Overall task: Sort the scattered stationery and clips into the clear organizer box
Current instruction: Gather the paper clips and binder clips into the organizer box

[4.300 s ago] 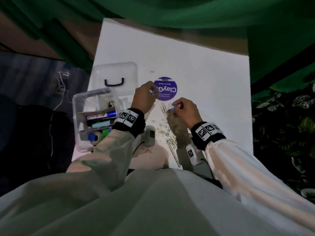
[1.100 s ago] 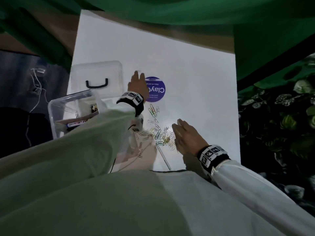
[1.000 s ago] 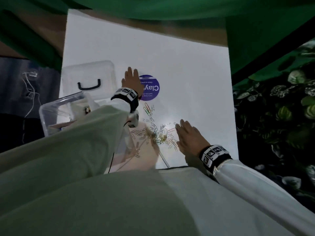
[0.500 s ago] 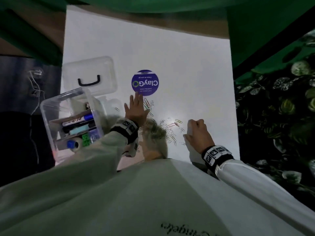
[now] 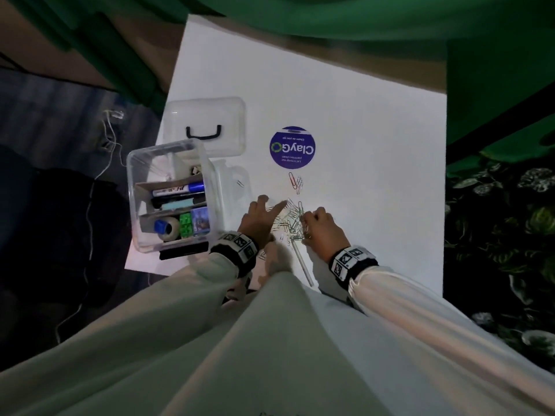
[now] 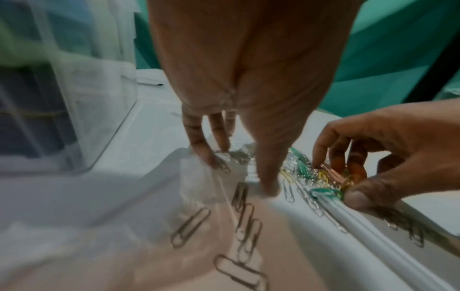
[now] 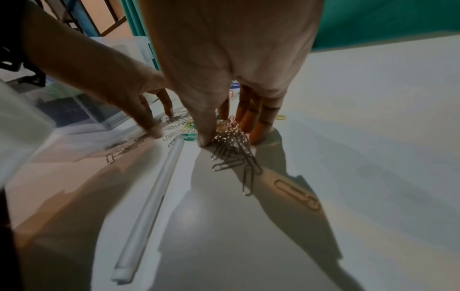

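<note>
Loose paper clips (image 5: pixel 289 222), silver and coloured, lie in a heap on the white table (image 5: pixel 375 175) between my hands. My right hand (image 5: pixel 306 219) is curled over the heap's right side. Its thumb and fingers pinch a bunch of clips (image 7: pixel 230 135). My left hand (image 5: pixel 270 205) lies spread, its straight fingertips (image 6: pixel 216 163) touching clips on the heap's left side. The clear organizer box (image 5: pixel 136 205) stands left of my left hand, holding markers (image 5: pixel 180 190), a tape roll (image 5: pixel 168 229) and green clips (image 5: pixel 185 225).
The box lid (image 5: pixel 207 115) with a black handle lies behind the box. A purple round sticker (image 5: pixel 292 147) is beyond the heap, with a few clips (image 5: pixel 295 183) near it. A white stick (image 7: pixel 149 206) lies toward me, and some clear plastic (image 6: pixel 196 183) lies under my left hand.
My left hand drew back from beside the sticker to the heap. My right hand went from flat to curled around clips. The scattered clips are now bunched closer together.
</note>
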`<act>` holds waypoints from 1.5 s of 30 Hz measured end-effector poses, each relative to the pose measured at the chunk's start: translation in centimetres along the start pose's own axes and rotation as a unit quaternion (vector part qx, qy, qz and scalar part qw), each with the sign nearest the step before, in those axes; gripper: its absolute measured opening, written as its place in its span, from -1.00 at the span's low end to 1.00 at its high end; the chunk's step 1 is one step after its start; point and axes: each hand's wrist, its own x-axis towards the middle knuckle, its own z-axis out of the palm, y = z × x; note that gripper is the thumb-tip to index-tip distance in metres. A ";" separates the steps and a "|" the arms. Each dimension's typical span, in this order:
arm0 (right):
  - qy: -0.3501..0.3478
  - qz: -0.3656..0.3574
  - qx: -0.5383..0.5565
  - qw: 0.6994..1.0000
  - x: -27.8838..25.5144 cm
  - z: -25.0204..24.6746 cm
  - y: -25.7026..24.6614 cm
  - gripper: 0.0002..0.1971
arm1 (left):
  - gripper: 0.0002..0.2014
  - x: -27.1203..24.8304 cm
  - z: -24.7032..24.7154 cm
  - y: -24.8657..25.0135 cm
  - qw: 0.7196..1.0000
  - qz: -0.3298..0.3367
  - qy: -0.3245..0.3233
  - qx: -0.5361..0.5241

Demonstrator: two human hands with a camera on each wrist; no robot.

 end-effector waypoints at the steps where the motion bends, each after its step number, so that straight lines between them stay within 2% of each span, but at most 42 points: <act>1: 0.008 -0.004 -0.009 1.000 0.1 0.0 -0.2 -0.62 | -0.05 0.2 0.0 0.2 0.999 0.001 -0.008 -0.050; 3: 0.019 -0.007 -0.021 1.000 0.4 -0.1 -0.7 -0.76 | -0.19 0.8 -0.2 0.7 0.993 -0.002 -0.030 -0.111; 5: 0.019 -0.004 -0.025 1.000 0.6 -0.4 -1.0 -0.80 | -0.31 1.4 -0.5 1.4 0.991 0.002 -0.043 -0.130; 10: 0.009 0.021 0.000 1.000 0.6 -1.2 -0.2 -0.76 | -0.77 2.4 -0.2 2.4 0.992 -0.012 0.003 -0.129; 13: 0.027 0.042 0.058 0.997 0.7 -1.5 0.8 -0.83 | -0.89 2.6 -0.5 2.4 0.991 -0.020 0.012 -0.129; 17: 0.095 0.065 0.173 0.978 0.7 -2.0 1.8 -0.79 | -0.94 2.8 -1.0 1.9 0.979 -0.047 0.023 -0.198; 21: 0.144 0.035 0.236 0.960 0.2 -3.8 0.2 -0.87 | -0.91 2.1 -2.7 1.7 0.959 -0.044 0.052 -0.276; 24: 0.169 0.002 0.270 0.948 0.3 -6.0 -2.6 -0.93 | -0.93 1.1 -5.1 1.3 0.930 -0.061 0.105 -0.348; 27: 0.182 -0.040 0.320 0.929 1.6 -8.4 -6.6 -0.91 | -0.92 -0.1 -8.4 -0.7 0.888 -0.118 0.169 -0.412; 30: 0.156 -0.096 0.362 0.914 3.8 -10.0 -11.8 -0.90 | -0.88 -1.6 -12.0 -4.4 0.865 -0.151 0.230 -0.419; 32: 0.132 -0.140 0.362 0.912 5.5 -10.3 -15.8 -0.89 | -0.92 -3.1 -14.0 -7.5 0.870 -0.190 0.267 -0.369; 34: 0.110 -0.172 0.351 0.914 6.9 -10.2 -19.7 -0.89 | -0.90 -4.7 -15.3 -10.9 0.861 -0.238 0.288 -0.344; 38: 0.092 -0.184 0.318 0.925 9.6 -9.5 -26.1 -0.89 | -0.90 -6.5 -16.1 -16.4 0.856 -0.312 0.282 -0.300; 41: 0.081 -0.179 0.274 0.941 11.6 -8.2 -29.3 -0.88 | -0.87 -6.3 -16.7 -18.4 0.862 -0.327 0.268 -0.280; 45: 0.039 -0.162 0.163 0.972 13.8 -6.7 -31.0 -0.80 | -0.71 -5.5 -16.8 -19.3 0.889 -0.307 0.236 -0.246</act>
